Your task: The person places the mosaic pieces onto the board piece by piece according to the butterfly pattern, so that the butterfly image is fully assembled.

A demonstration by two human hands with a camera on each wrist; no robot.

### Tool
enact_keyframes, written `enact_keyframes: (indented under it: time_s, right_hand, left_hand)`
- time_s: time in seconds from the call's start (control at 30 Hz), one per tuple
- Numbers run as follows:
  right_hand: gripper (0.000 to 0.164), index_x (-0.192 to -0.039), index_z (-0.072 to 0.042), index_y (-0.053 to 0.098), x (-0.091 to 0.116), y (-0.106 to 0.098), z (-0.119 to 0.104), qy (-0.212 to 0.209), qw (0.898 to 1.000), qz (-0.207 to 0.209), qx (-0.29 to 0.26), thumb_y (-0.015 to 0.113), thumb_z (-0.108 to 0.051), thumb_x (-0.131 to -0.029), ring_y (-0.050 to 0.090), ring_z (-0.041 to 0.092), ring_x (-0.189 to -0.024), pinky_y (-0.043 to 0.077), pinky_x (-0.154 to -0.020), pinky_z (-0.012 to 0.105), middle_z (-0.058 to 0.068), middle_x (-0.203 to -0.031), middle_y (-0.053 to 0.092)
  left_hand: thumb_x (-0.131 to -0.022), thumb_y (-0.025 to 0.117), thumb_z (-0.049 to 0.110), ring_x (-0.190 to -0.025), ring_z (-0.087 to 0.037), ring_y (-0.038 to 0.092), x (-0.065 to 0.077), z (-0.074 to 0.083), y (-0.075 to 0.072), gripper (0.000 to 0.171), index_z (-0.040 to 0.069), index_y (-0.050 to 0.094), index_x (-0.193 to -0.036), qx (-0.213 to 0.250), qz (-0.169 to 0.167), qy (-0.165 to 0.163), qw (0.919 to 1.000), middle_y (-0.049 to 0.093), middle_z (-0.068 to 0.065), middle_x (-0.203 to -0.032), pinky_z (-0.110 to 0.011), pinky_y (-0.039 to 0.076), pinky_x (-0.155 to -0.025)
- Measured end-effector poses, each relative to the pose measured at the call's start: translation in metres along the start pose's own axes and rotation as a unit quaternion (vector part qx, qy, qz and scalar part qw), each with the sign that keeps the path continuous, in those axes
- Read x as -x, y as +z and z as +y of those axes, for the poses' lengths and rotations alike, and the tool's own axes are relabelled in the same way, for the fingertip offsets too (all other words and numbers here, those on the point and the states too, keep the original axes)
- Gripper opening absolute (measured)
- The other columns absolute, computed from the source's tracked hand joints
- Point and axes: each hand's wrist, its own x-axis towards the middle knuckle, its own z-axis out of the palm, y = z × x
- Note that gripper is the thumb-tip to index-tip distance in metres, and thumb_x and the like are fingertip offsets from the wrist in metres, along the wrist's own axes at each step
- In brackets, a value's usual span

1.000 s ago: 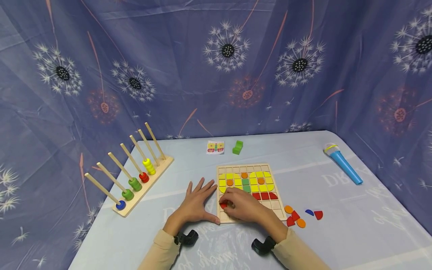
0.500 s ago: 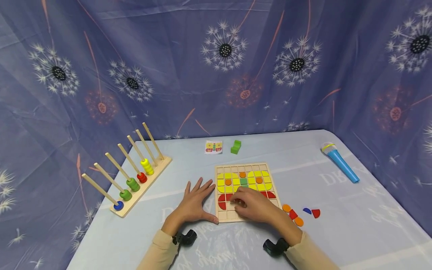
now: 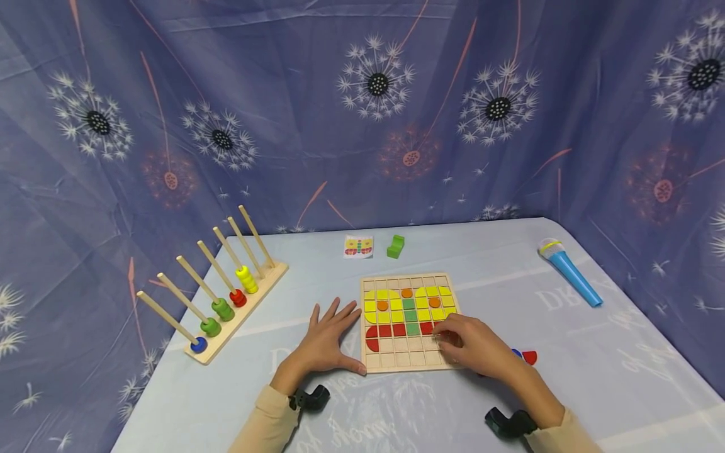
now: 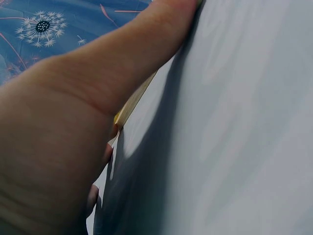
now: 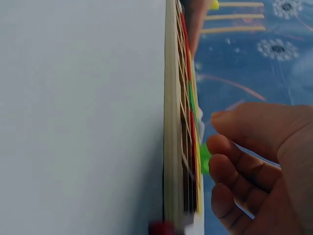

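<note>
A wooden grid board (image 3: 396, 361) lies on the table, with yellow pieces (image 3: 370, 314), orange discs (image 3: 434, 302), green squares (image 3: 410, 315) and red pieces (image 3: 372, 345) set in it. My left hand (image 3: 324, 345) is spread flat on the table, its thumb and fingertips at the board's left edge. Over the board's lower right hovers my right hand (image 3: 478, 346), fingers loosely bent. In the right wrist view, a gap shows between that hand's thumb and fingers, with nothing held. A red quarter piece (image 3: 529, 357) and a mostly hidden blue piece lie beyond this hand.
At the left stands a peg rack (image 3: 249, 318) with coloured beads on several upright pegs. Behind the board are a butterfly picture card (image 3: 359, 247) and a green block (image 3: 396, 246). A blue toy microphone (image 3: 574, 275) lies at the right.
My right hand has moved right across the board from its left side, uncovering the red pieces and green squares there. It now covers most loose pieces. My left hand stays put.
</note>
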Motion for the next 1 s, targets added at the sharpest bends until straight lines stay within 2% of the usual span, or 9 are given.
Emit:
enact_keyframes:
  time_s: [0.27,0.47,0.57,0.77,0.9,1.0]
  right_hand:
    - [0.022,-0.104,-0.018,0.070,0.038,-0.015,0.033,0.028,0.998,0.020,-0.059,0.076,-0.015,-0.083,0.054,0.007,-0.072,0.048,-0.061,0.023,-0.013,-0.085,0.060]
    - [0.023,-0.103,-0.021,0.069,0.060,-0.029,0.053,0.051,0.997,0.038,-0.051,0.078,-0.018,-0.082,0.054,0.008,-0.073,0.048,-0.061,0.023,-0.011,-0.089,0.061]
    - [0.026,-0.105,-0.022,0.069,0.068,-0.035,0.060,0.045,0.997,0.031,-0.056,0.079,-0.023,-0.082,0.053,0.010,-0.075,0.047,-0.062,0.023,-0.009,-0.090,0.060]
    - [0.038,-0.109,-0.025,0.067,0.076,-0.041,0.064,0.026,0.998,-0.002,-0.052,0.083,-0.030,-0.076,0.052,0.010,-0.081,0.045,-0.066,0.023,-0.009,-0.095,0.058]
    - [0.034,-0.109,-0.024,0.067,0.074,-0.041,0.064,0.036,0.999,-0.008,-0.030,0.082,-0.026,-0.077,0.051,0.009,-0.079,0.045,-0.064,0.022,-0.009,-0.090,0.057]
    - [0.031,-0.109,-0.021,0.069,0.070,-0.039,0.064,0.058,0.998,-0.002,-0.022,0.079,-0.025,-0.080,0.051,0.009,-0.075,0.043,-0.061,0.022,-0.009,-0.085,0.056]
  left_hand:
    - [-0.049,0.058,0.092,-0.145,-0.027,0.004,0.002,0.000,0.000,0.126,0.025,0.030,-0.152,0.001,-0.006,0.000,1.0000,0.019,0.008,-0.158,-0.062,-0.003,-0.109]
    - [-0.049,0.058,0.093,-0.145,-0.027,0.005,0.002,0.000,0.000,0.126,0.025,0.031,-0.152,-0.002,-0.002,0.000,1.0000,0.020,0.008,-0.158,-0.063,-0.002,-0.109]
    - [-0.049,0.058,0.092,-0.145,-0.027,0.005,0.002,0.000,0.000,0.126,0.025,0.031,-0.152,-0.001,-0.001,0.001,1.0000,0.020,0.008,-0.158,-0.063,-0.003,-0.109]
    - [-0.050,0.059,0.092,-0.145,-0.026,0.004,0.001,0.000,-0.001,0.125,0.025,0.030,-0.152,0.000,-0.003,-0.002,1.0000,0.019,0.009,-0.158,-0.062,-0.003,-0.109]
    - [-0.050,0.059,0.091,-0.146,-0.026,0.004,0.001,0.000,-0.001,0.125,0.026,0.030,-0.152,0.000,-0.004,-0.003,1.0000,0.019,0.009,-0.158,-0.062,-0.003,-0.109]
    - [-0.050,0.059,0.091,-0.146,-0.026,0.004,0.000,0.000,-0.001,0.125,0.026,0.030,-0.152,-0.001,-0.003,-0.003,1.0000,0.019,0.009,-0.158,-0.062,-0.003,-0.110]
